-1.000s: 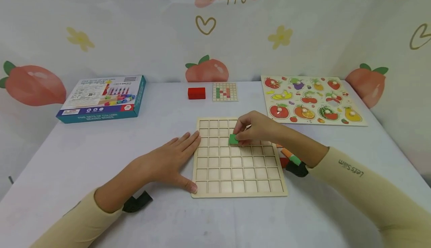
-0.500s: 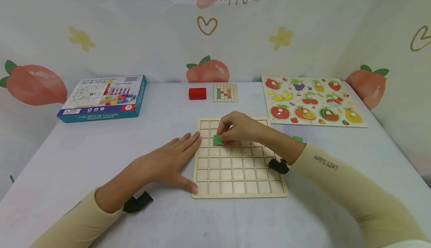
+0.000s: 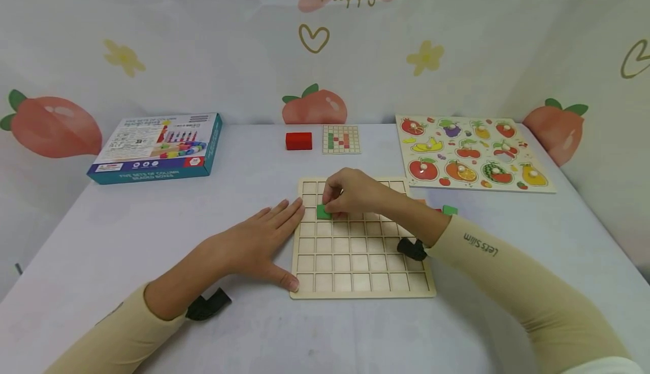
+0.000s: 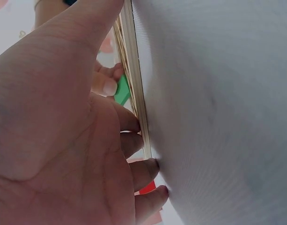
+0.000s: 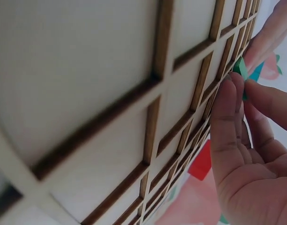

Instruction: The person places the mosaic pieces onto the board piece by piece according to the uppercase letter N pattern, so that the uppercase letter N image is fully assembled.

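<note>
The right hand [image 3: 350,190] pinches a green block [image 3: 321,212] between thumb and fingers over the far left part of the grid board [image 3: 363,294], around the second column from the left, third row from the far edge. The left hand [image 3: 261,244], apart from it, lies with spread fingers along the board's left edge, thumb at the near left corner, seemingly bracing it.

The step appears to be placing this first block: the visible cells hold no other, and the pattern card [image 3: 341,139] at the far side of the desk [image 3: 244,334] shows green starting in a like spot. Whether the block is seated cannot be told; the next move likely calls for squaring it within the cell's ridges, pressing down and letting go.
</note>
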{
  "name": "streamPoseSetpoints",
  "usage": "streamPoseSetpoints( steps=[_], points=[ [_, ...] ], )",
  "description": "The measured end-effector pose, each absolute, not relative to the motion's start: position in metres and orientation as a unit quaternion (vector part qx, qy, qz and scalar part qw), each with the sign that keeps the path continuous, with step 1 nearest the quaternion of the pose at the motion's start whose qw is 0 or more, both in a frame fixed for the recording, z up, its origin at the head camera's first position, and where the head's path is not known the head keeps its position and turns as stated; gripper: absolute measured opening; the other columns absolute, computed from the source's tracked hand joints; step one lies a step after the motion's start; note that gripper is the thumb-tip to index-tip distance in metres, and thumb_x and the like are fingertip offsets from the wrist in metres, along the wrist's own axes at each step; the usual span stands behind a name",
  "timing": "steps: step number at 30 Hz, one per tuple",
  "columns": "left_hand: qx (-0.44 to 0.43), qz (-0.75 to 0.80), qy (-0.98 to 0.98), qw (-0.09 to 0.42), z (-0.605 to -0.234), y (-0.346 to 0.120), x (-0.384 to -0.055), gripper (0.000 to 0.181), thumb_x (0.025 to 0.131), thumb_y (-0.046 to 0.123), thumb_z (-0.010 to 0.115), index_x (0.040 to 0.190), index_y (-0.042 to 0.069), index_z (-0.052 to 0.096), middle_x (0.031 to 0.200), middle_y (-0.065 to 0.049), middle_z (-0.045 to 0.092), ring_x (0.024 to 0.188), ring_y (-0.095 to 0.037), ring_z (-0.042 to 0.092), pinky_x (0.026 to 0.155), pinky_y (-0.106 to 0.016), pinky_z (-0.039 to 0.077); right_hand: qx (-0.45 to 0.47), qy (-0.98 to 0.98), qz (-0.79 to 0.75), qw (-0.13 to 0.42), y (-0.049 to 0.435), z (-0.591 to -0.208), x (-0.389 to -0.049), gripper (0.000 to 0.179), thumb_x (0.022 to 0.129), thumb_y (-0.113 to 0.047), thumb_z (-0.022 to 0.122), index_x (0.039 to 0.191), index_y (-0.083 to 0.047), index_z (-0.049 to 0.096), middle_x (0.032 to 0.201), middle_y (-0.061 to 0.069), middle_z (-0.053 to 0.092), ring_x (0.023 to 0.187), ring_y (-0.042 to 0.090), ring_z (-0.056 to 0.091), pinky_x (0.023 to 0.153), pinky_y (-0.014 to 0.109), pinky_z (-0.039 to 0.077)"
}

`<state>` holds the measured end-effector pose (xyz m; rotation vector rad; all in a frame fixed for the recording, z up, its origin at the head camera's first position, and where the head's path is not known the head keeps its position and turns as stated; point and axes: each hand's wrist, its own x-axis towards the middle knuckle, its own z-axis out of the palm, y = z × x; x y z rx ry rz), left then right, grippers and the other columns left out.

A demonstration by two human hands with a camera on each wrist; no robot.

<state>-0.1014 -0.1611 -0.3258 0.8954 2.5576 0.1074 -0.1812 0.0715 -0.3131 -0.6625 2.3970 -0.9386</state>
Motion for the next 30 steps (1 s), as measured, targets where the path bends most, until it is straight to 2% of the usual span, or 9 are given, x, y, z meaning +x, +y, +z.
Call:
streamPoseSetpoints(
  steps=[5,9,14,19,24,30],
  points=[
    [0.327,0.043,0.92,0.211,-0.326,-0.161,-0.101,0.136,0.065,0.089,0.06,0.161,0.007,0.008,0.168,-0.007,0.001,0.152,-0.033,0.0,0.119,-0.055,0.013,-0.264,0.881,-0.318,0.229,0.073,-0.312,-0.179,0.009,0.089,-0.008,0.077,0.081,-0.009,0.072,0.077,-0.001,0.067,0.076,0.015,0.06,0.069,0.028,0.051],
    [0.328,0.039,0.921,0.207,-0.327,-0.161,-0.1,0.136,0.065,0.09,0.059,0.161,0.007,0.009,0.168,-0.008,0.002,0.152,-0.034,0.001,0.119,-0.054,0.014,-0.289,0.889,-0.284,0.214,0.075,-0.31,-0.178,0.002,0.089,-0.01,0.075,0.088,-0.009,0.075,0.081,-0.002,0.066,0.083,0.016,0.056,0.073,0.028,0.048],
    [0.33,0.037,0.922,0.201,-0.328,-0.159,-0.099,0.136,0.065,0.089,0.059,0.161,0.007,0.01,0.168,-0.008,0.003,0.152,-0.034,0.002,0.119,-0.055,0.015,-0.306,0.89,-0.255,0.22,0.082,-0.306,-0.175,0.016,0.091,-0.012,0.071,0.106,-0.007,0.076,0.087,0.0,0.066,0.087,0.019,0.057,0.078,0.031,0.05],
    [0.329,0.035,0.922,0.202,-0.327,-0.157,-0.099,0.136,0.065,0.089,0.06,0.161,0.007,0.009,0.168,-0.008,0.002,0.152,-0.034,0.002,0.119,-0.055,0.014,-0.303,0.901,-0.251,0.184,0.11,-0.291,-0.172,0.027,0.094,-0.015,0.069,0.12,-0.006,0.071,0.092,0.002,0.067,0.086,0.02,0.061,0.078,0.035,0.052],
    [0.328,0.028,0.922,0.203,-0.326,-0.156,-0.1,0.136,0.065,0.089,0.06,0.161,0.007,0.009,0.168,-0.009,0.003,0.152,-0.034,0.002,0.119,-0.055,0.014,-0.266,0.912,-0.271,0.154,0.159,-0.275,-0.164,0.026,0.095,-0.015,0.071,0.12,-0.006,0.072,0.094,0.002,0.067,0.085,0.021,0.063,0.074,0.037,0.054],
    [0.329,0.031,0.923,0.198,-0.326,-0.158,-0.099,0.135,0.066,0.088,0.061,0.161,0.005,0.01,0.168,-0.01,0.004,0.152,-0.035,0.004,0.119,-0.055,0.015,-0.212,0.933,-0.235,0.17,0.206,-0.274,-0.149,0.021,0.094,-0.017,0.072,0.113,-0.008,0.074,0.093,0.0,0.066,0.083,0.021,0.06,0.068,0.033,0.053]
  ],
)
